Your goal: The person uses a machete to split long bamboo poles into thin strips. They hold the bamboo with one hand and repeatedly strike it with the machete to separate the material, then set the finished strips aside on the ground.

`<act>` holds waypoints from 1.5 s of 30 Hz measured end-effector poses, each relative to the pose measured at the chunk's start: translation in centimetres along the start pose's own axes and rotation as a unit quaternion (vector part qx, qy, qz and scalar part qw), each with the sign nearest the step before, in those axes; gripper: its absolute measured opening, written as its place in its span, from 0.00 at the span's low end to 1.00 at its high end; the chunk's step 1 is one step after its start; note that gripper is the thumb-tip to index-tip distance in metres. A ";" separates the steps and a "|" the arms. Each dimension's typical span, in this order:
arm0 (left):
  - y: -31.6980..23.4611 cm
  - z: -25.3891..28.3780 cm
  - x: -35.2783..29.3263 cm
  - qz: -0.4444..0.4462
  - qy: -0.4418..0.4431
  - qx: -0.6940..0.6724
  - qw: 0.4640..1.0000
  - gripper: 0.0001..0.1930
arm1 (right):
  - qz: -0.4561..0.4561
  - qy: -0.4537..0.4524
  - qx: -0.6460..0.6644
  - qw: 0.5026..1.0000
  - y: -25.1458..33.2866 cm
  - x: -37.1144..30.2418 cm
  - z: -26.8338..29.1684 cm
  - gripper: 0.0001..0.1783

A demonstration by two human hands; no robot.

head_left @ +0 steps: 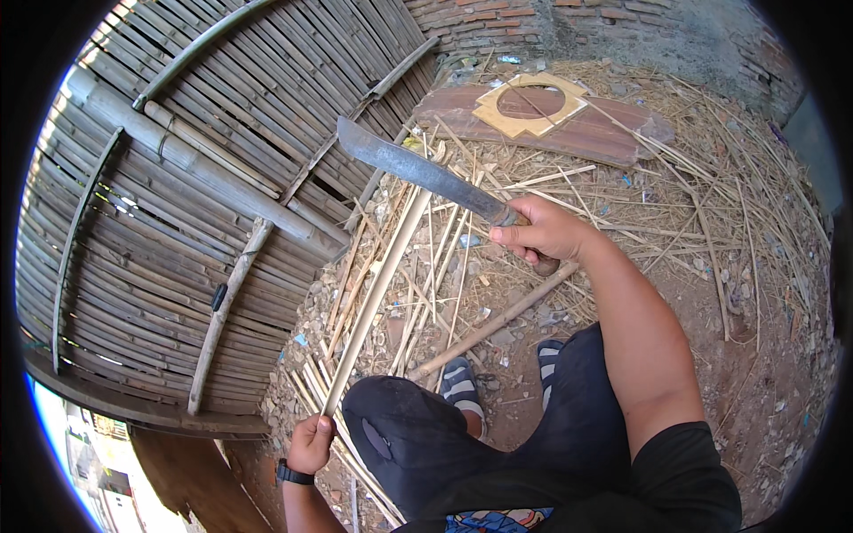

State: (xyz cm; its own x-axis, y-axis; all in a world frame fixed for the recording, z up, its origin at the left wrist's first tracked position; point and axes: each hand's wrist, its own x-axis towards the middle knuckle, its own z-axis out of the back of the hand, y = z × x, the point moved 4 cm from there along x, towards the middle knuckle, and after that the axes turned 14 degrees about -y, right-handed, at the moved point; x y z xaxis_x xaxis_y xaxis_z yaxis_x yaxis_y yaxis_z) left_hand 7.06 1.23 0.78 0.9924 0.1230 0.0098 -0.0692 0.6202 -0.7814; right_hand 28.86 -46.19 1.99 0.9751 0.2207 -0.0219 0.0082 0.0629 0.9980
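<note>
My right hand [538, 233] is closed round the wooden handle of a machete [413, 169]. Its broad dark blade points up and to the left. Below the blade, a long split bamboo strip [369, 306] slants down to my left hand [311, 441], whose fingers grip its near end beside my knee. The strip's far end reaches up to the blade's lower edge; whether the two touch I cannot tell. A black watch sits on my left wrist.
A slatted bamboo wall [178, 231] rises at the left. Several cut strips [426, 293] and a thick stick [498, 320] lie on the littered ground ahead. Farther off, a reddish-brown board [462, 115] carries a yellowish panel [493, 114] with a round hole, near a brick wall [480, 22].
</note>
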 end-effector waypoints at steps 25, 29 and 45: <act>0.0 -0.2 -0.6 0.062 0.063 -0.060 0.994 0.26 | 0.361 -0.238 -0.378 0.819 3.1 -1.2 -0.7 0.17; -0.1 0.2 -0.9 0.084 0.077 -0.048 0.992 0.26 | 0.302 -0.257 -0.414 0.819 2.7 -0.7 0.7 0.16; 1.2 0.2 -0.9 0.092 0.044 -0.002 0.995 0.27 | 0.363 -0.226 -0.466 0.775 1.5 -0.1 -1.4 0.16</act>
State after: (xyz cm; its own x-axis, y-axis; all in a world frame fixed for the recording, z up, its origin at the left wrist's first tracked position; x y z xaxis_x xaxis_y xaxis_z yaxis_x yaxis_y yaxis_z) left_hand 6.08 2.01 -0.04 0.9683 0.1655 -0.1871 -0.2493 0.5903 -0.7677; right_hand 28.49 -44.72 3.45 0.6279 0.1769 0.7579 -0.5370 0.8033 0.2575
